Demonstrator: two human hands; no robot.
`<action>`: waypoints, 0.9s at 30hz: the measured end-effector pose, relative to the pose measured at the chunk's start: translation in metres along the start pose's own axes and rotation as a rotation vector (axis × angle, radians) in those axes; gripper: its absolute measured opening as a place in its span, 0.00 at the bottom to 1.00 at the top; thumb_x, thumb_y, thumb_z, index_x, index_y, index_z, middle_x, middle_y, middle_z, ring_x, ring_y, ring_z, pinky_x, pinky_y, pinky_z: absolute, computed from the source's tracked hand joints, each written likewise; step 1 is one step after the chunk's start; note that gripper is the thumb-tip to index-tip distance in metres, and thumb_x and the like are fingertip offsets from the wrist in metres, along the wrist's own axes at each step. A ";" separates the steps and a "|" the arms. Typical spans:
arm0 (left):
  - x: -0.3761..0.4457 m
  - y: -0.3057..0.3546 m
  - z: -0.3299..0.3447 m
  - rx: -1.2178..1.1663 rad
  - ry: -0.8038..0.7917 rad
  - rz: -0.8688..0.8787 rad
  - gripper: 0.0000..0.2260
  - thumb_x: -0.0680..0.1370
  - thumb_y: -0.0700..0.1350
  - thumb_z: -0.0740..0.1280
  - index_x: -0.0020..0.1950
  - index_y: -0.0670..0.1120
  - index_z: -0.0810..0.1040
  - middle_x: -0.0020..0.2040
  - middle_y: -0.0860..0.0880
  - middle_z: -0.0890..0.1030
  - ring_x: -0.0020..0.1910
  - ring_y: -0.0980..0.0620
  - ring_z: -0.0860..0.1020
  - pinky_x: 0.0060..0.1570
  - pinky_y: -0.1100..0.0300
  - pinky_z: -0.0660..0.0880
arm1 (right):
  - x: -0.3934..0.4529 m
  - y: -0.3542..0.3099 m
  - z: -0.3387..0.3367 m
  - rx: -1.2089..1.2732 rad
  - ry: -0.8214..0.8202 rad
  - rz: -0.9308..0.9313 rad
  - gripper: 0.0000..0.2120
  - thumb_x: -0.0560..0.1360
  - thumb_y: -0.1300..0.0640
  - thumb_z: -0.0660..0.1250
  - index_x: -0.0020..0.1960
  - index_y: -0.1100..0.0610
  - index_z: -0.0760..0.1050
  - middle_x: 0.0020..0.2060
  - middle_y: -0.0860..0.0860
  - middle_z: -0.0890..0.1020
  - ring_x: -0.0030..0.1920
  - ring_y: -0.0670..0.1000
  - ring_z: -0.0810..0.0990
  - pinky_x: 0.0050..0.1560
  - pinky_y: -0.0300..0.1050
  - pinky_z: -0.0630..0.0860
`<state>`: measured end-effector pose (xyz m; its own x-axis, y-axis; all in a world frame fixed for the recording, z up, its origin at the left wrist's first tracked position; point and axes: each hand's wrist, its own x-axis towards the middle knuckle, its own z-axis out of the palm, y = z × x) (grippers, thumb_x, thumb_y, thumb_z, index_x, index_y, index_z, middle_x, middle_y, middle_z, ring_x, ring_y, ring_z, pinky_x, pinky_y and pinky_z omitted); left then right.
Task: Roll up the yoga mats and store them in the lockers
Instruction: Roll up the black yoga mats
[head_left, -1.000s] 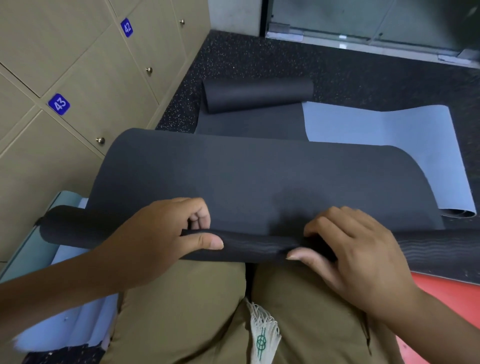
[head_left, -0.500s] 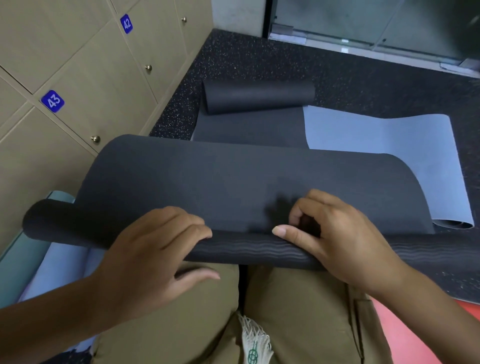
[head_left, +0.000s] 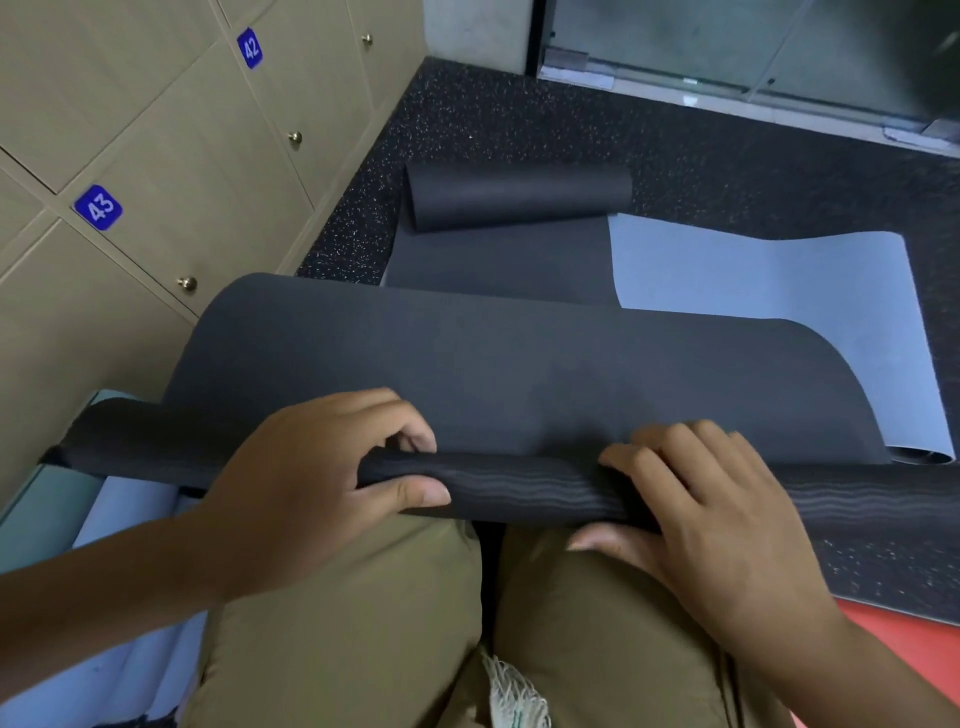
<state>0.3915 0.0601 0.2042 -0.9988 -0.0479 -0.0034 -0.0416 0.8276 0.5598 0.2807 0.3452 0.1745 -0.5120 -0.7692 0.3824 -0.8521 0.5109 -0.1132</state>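
A black yoga mat (head_left: 519, 364) lies across the person's lap, over legs in khaki trousers (head_left: 363, 623), with its near edge turned over into a tight roll that shows a wavy ribbed pattern. The left hand (head_left: 311, 488) grips this roll left of centre: the thumb presses along its near side and the fingers curl over the top, clamped on the mat. The right hand (head_left: 691, 514) grips the same roll right of centre, fingers curled over the top and thumb tucked under the near side. The unrolled part of the mat extends away from the person and arches upward before dropping out of sight. Beyond it, on the speckled dark floor (head_left: 519, 119), a second dark mat (head_left: 514, 200) lies partly rolled, its roll at the far end and its flat part nearer. Just beside that flat part, to the right, a light blue mat (head_left: 753, 291) lies spread out, with a curl at its near right end. To the left stand beige lockers (head_left: 156, 156) with round knobs; all visible doors are closed, and blue tags read 42 and 43. A pale blue mat (head_left: 124, 519) lies at lower left under the black mat's end. A red surface (head_left: 909, 639) shows at lower right.
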 end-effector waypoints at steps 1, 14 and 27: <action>0.002 0.000 -0.001 -0.011 -0.011 -0.003 0.11 0.72 0.65 0.66 0.45 0.60 0.76 0.45 0.63 0.78 0.44 0.63 0.77 0.43 0.71 0.67 | 0.001 0.001 0.001 0.013 -0.002 0.016 0.31 0.78 0.31 0.62 0.52 0.59 0.82 0.47 0.55 0.81 0.43 0.59 0.77 0.44 0.53 0.70; 0.006 0.003 0.020 0.276 0.244 0.252 0.17 0.82 0.56 0.65 0.56 0.45 0.86 0.53 0.53 0.83 0.50 0.49 0.81 0.51 0.54 0.75 | 0.051 0.039 -0.006 0.530 -0.484 0.289 0.27 0.67 0.21 0.59 0.48 0.43 0.74 0.42 0.44 0.77 0.44 0.47 0.77 0.44 0.45 0.74; 0.026 -0.004 0.023 0.183 0.187 0.130 0.19 0.80 0.60 0.63 0.57 0.48 0.85 0.51 0.56 0.83 0.50 0.52 0.80 0.50 0.56 0.73 | 0.053 0.029 0.000 0.391 -0.142 0.262 0.16 0.78 0.33 0.64 0.46 0.46 0.78 0.41 0.42 0.78 0.45 0.46 0.76 0.46 0.42 0.73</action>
<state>0.3655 0.0686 0.1824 -0.9752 -0.0230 0.2203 0.0656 0.9200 0.3864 0.2290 0.3195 0.1912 -0.7012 -0.6925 0.1696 -0.6557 0.5328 -0.5350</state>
